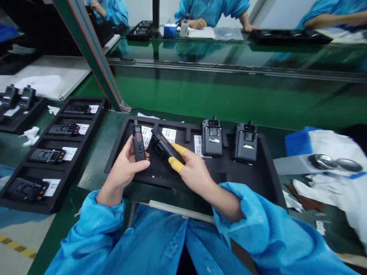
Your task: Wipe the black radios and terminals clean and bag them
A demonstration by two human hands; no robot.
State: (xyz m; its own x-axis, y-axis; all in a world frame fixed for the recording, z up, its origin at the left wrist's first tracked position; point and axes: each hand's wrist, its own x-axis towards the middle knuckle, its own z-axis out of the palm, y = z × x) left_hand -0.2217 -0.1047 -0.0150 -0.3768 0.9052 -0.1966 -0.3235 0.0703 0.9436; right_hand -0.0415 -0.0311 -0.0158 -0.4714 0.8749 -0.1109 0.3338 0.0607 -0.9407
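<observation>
My left hand (125, 168) is closed around a black handheld radio (138, 143), held on edge so its side with an orange-marked button faces up. In my right hand (195, 168), with yellow covers on thumb and finger, is a second black radio (164, 145), tilted and pointing up to the left. Both radios are over the left part of a black foam tray (183, 181). Two more radios, one near the middle (212, 137) and one farther right (246, 142), rest in that tray. White barcode labels (169, 134) lie in its slots.
Left of me stands another black tray (54, 143) with several radios and labels. A green metal post (94, 53) rises behind it. To the right are a clear plastic bottle (295, 164), white cloths (327, 191) and scraps. Across the glassy partition, people in blue sleeves (212, 11) sit working.
</observation>
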